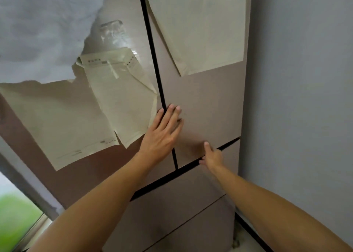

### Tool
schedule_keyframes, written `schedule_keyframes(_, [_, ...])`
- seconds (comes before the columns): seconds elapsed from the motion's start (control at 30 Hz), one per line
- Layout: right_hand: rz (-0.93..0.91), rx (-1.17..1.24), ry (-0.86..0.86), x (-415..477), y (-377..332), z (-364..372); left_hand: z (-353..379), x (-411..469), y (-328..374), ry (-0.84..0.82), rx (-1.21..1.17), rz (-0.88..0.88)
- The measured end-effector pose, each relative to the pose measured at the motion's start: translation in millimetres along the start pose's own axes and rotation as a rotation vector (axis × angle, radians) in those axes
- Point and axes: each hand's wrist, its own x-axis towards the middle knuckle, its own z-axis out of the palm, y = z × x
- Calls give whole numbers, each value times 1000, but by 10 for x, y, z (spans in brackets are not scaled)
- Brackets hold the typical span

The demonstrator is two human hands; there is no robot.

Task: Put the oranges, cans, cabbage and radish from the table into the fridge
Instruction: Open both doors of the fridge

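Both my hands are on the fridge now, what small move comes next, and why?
Probably pull the upper right door outward with the right hand: its fingers seem hooked under that door's bottom edge, the door looks closed, and the left hand only lies flat at the centre seam.

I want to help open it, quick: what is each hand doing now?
Left hand: open, flat on the matte pinkish-brown fridge door.
Right hand: closed, gripping that door's bottom edge.

Paper sheets (202, 28); grey wall (298, 80) right; cloth (38, 32).
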Motion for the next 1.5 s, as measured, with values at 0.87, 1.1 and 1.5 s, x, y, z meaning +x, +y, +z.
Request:
schedule_keyframes(0.87, [268,430,-404,-387,13,-965,-772,368,1037,-69,34,65])
schedule_keyframes(1.1, [181,236,-366,-591,-17,-1666,-1259,513,1470,-88,-117,36])
schedule_keyframes(1.5, [-114,13,75,-616,-195,-2805,-1364,1274,1281,244,-359,-424])
